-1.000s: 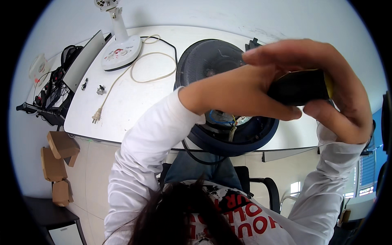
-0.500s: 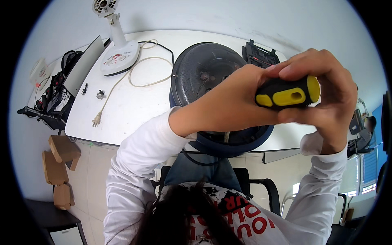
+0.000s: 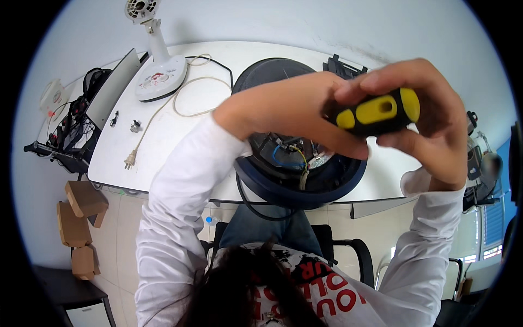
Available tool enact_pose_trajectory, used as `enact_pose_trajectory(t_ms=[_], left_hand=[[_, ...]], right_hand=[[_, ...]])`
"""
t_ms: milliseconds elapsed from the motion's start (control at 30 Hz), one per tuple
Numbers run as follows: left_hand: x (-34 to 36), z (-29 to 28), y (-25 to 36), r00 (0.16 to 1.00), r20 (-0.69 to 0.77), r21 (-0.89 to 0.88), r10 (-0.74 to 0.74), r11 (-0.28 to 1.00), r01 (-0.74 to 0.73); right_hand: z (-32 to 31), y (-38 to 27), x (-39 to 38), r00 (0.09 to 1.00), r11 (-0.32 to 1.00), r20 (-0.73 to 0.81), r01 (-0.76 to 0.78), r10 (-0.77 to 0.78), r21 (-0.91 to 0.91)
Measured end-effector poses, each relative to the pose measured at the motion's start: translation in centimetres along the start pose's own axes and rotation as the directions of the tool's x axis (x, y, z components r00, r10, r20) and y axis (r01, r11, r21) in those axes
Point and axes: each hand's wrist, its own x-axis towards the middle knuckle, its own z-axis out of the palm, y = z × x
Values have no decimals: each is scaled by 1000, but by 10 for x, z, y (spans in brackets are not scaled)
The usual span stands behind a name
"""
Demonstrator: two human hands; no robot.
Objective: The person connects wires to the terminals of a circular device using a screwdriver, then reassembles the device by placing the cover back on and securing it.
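A screwdriver (image 3: 377,111) with a chunky black and yellow handle is held up over the right part of the table. My left hand (image 3: 305,103) closes on its front end; most of those fingers and the shaft are hidden. My right hand (image 3: 436,109) curls round the handle from the right, fingertips above it and thumb below. Under my hands stands a round dark-blue appliance (image 3: 261,182). Blue and yellow-green wires (image 3: 289,155) show in its open inside, with a dark round part (image 3: 275,68) at the back. My left arm covers its middle.
On the white table (image 3: 180,139), a fan's white stand (image 3: 163,76) is at the back left, with its pale cord and plug (image 3: 129,159). Small metal parts (image 3: 135,126) lie nearby. A black tool case (image 3: 342,68) sits behind my hands. Cardboard boxes (image 3: 86,199) are on the floor.
Both hands have risen slightly with the screwdriver, and its handle tilts up more at the right end. My left forearm has shifted up, uncovering the wires in the appliance.
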Motion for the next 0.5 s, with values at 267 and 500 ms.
enact_pose_trajectory(t_ms=[267,500], left_hand=[[-73,-79,-31,783,-615,68,-92,983,168],[-92,-82,-76,572,-728,-42,-378,858,513]], right_hand=[[-5,0,-9,997,994,-36,-59,63,91],[-13,-7,-4,995,999,100,-25,23,27]])
